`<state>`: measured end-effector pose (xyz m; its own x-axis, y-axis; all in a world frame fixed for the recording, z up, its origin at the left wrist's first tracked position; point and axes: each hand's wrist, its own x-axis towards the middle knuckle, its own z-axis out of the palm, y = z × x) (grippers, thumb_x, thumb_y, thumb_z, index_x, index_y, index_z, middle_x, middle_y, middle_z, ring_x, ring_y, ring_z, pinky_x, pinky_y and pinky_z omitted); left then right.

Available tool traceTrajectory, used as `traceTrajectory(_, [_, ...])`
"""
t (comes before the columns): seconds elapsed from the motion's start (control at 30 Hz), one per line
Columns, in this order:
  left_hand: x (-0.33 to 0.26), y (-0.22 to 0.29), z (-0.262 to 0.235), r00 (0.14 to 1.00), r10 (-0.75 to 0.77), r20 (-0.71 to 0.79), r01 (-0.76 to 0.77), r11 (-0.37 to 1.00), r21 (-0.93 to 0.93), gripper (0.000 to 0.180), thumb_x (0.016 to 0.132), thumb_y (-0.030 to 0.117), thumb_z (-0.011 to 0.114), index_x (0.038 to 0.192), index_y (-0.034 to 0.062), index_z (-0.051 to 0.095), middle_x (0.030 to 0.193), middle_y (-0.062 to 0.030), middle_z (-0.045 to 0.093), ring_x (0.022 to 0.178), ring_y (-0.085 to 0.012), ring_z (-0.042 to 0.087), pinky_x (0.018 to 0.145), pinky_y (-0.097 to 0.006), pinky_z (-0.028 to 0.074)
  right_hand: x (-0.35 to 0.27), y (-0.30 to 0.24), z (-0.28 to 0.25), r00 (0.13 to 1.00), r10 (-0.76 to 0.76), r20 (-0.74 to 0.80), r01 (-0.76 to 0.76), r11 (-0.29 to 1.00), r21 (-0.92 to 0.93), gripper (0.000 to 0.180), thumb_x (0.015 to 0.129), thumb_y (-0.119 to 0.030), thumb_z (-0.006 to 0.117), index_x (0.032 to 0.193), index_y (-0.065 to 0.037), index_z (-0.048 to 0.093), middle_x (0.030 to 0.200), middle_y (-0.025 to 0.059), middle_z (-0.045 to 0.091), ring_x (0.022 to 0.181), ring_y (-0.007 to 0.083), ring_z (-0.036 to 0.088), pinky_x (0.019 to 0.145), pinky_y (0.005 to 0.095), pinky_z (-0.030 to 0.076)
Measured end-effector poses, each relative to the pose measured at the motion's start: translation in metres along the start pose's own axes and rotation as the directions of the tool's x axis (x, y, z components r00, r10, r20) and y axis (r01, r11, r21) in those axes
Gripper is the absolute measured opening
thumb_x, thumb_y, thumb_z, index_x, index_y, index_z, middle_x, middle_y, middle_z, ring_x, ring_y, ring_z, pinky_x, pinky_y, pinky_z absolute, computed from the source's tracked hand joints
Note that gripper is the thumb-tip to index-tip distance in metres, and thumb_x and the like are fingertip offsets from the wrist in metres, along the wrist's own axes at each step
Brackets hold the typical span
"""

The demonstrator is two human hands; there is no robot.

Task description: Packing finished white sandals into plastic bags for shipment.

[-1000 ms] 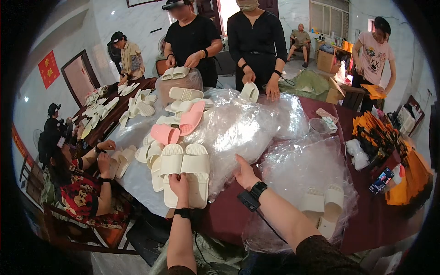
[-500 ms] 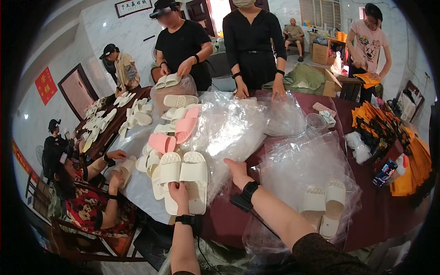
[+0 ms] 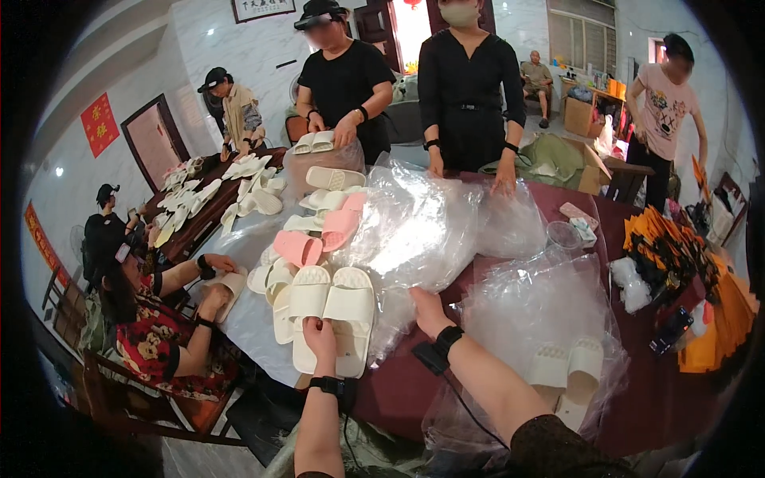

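- Left hand (image 3: 320, 341): fingers curled over the near heel edges of a pair of cream-white foam slides (image 3: 331, 317), gripping both together, soles down, toes pointing away from the fingers.
- The pair sits side by side on the dark maroon tablecloth (image 3: 398, 390), partly over a sheet of clear plastic.
- Right hand (image 3: 431, 311): fingers extended and loosely spread, palm down, resting on the heap of crumpled clear plastic bags (image 3: 426, 231); whether the fingertips pinch the film cannot be told.
- The heap begins at the right fingertips and runs away from them toward the far table edge.
- Black wrist straps on both forearms; a thin cable trails back from the right one.
- Just beyond the left fingertips: 2 pink foam slides (image 3: 319, 237) among more loose cream slides (image 3: 271, 280).
- Right of the right forearm: another clear bag holding a pair of cream slides (image 3: 567, 368), well apart from the fingers.
- Left of the left hand: a seated person in a red floral top (image 3: 147, 338), holding a cream slide.
- Across the table, beyond the plastic heap: 2 standing people in black tops (image 3: 406, 88), one holding cream slides, the other with hands on plastic.
- Far right: a stack of orange and black flat packs (image 3: 677, 247).
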<state>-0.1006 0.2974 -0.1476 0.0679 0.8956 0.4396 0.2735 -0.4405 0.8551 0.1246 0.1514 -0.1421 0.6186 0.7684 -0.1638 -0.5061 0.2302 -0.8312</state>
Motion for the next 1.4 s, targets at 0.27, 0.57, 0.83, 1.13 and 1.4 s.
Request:
traceTrajectory(0.27, [0.003,0.034,-0.014,0.999,0.042,-0.025,-0.044,0.996,-0.082,0.007,0.081,-0.003,0.050,0.084,-0.0066,0.054,0.088,-0.0132,0.052,0.074,-0.0270,0.049,0.069,-0.033,0.042,-0.109,-0.128,-0.084,0.588,-0.588,0.555,0.631,-0.095,-0.770,0.042,0.077,-0.004,0.067,0.118,-0.004,0.060,0.115,0.0149,0.063,0.109,0.0314,0.058,0.094,0.0398,0.045])
traceTrajectory(0.57, [-0.048,0.098,0.024,0.855,-0.135,0.500,-0.287,0.681,0.674,0.049,0.074,0.041,0.075,0.095,-0.0033,0.069,0.102,-0.0223,0.064,0.098,-0.0362,0.062,0.085,-0.042,0.050,-0.269,-0.212,-0.282,0.960,-0.277,0.031,0.276,0.927,-0.254,0.024,0.094,-0.013,0.052,0.114,-0.001,0.060,0.114,0.0110,0.064,0.102,0.0224,0.063,0.091,0.0338,0.051])
traceTrajectory(0.83, [-0.165,0.234,0.082,0.423,0.344,0.839,-0.563,0.825,-0.055,0.050,0.074,0.048,0.073,0.093,0.0009,0.070,0.083,-0.0211,0.066,0.082,-0.0372,0.064,0.074,-0.045,0.051,-0.356,-0.206,-0.368,0.861,-0.505,-0.062,0.498,0.861,-0.100,0.036,0.099,-0.021,0.048,0.127,0.002,0.052,0.122,0.0109,0.060,0.113,0.0194,0.058,0.097,0.0349,0.050])
traceTrajectory(1.13, [-0.351,0.310,0.093,0.339,0.573,0.747,-0.670,0.704,-0.236,0.042,0.075,0.038,0.073,0.105,0.0094,0.069,0.100,-0.0172,0.067,0.096,-0.0343,0.063,0.079,-0.045,0.050,-0.401,-0.238,-0.349,0.826,-0.562,-0.031,0.563,0.826,0.023,0.039,0.099,-0.023,0.048,0.129,0.002,0.050,0.123,0.0105,0.059,0.116,0.0192,0.056,0.099,0.0343,0.048])
traceTrajectory(1.4, [-0.384,0.317,0.095,0.350,0.517,0.781,-0.698,0.700,-0.151,0.040,0.078,0.034,0.070,0.109,0.0105,0.067,0.103,-0.0145,0.067,0.097,-0.0332,0.062,0.082,-0.046,0.049,-0.426,-0.251,-0.333,0.807,-0.591,0.002,0.591,0.807,0.006,0.038,0.097,-0.023,0.052,0.127,0.001,0.053,0.121,0.0101,0.060,0.115,0.0192,0.056,0.098,0.0334,0.048])
